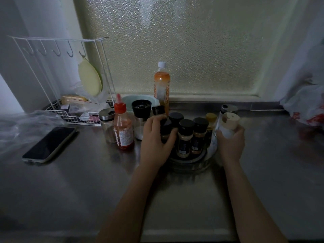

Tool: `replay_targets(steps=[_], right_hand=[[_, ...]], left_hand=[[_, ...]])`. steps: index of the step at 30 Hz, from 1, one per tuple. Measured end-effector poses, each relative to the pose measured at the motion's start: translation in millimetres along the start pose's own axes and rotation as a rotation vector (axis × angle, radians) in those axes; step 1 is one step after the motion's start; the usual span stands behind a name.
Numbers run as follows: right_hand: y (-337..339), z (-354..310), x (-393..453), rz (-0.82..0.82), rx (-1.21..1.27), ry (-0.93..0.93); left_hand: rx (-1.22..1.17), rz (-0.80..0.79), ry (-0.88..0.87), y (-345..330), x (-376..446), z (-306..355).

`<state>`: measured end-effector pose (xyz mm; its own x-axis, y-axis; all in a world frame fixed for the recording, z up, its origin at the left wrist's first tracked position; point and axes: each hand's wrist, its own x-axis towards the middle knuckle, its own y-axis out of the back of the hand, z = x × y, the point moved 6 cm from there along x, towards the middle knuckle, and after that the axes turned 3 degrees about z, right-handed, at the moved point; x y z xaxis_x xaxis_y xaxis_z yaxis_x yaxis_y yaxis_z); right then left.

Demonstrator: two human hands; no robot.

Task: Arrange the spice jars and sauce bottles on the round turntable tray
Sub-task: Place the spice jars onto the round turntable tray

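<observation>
Light: dim, diffuse daylight through the frosted window (184, 46) | Reflection: soft pale sheen on the steel counter (184, 204) toward its near edge | Shadows: faint, falling toward the viewer | Focus: soft, grainy throughout; jar labels illegible | Distortion: wide-angle bowing at frame edges, corners darkened

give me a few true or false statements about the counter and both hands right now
1. The left hand grips a black-capped jar at the turntable tray. True.
2. The right hand is empty. False: it holds a jar with a pale lid.
3. The red sauce bottle already stands on the tray. False: it stands on the counter, left of the tray.
4. A phone lies on the counter to the left. True.
5. The tall orange bottle lies on its side. False: it stands upright by the window.
</observation>
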<state>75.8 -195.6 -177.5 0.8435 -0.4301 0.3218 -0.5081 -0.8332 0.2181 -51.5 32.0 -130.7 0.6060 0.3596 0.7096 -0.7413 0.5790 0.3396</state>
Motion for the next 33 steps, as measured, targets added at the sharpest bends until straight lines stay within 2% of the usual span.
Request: replay_targets(steps=[3,6,12,14,17,20,25,29,33], right_hand=[[13,-10,-6,0.120,0.026,0.042],[31,-34,-19,0.239,0.183,0.146],[35,-51,-41,0.174,0.303,0.273],[31,-54,-44,0.102,0.284,0.298],[23,-52,-46,-0.011,0.240,0.330],[16,-50,-45,-0.067,0.198,0.349],[4,-45,-43,-0.159,0.129,0.352],[-11,-39,-48,-0.327,0.129,0.348],[-17,-35,-48,-0.373,0.132,0.355]], left_hand=[[-0.029,0.031,-0.023,6,1,1],[-0.083,0.109,-0.012,14,2,-2],[-0.112,0.376,0.080,37,3,-14],[-0.092,0.401,0.122,39,2,-22],[-0.114,0.280,0.203,27,3,-31],[-0.121,0.151,0.210,13,5,-35],[-0.139,0.052,0.269,3,9,-43],[-0.122,-0.062,0.254,-5,15,-44],[0.026,-0.212,0.195,-16,29,-39]])
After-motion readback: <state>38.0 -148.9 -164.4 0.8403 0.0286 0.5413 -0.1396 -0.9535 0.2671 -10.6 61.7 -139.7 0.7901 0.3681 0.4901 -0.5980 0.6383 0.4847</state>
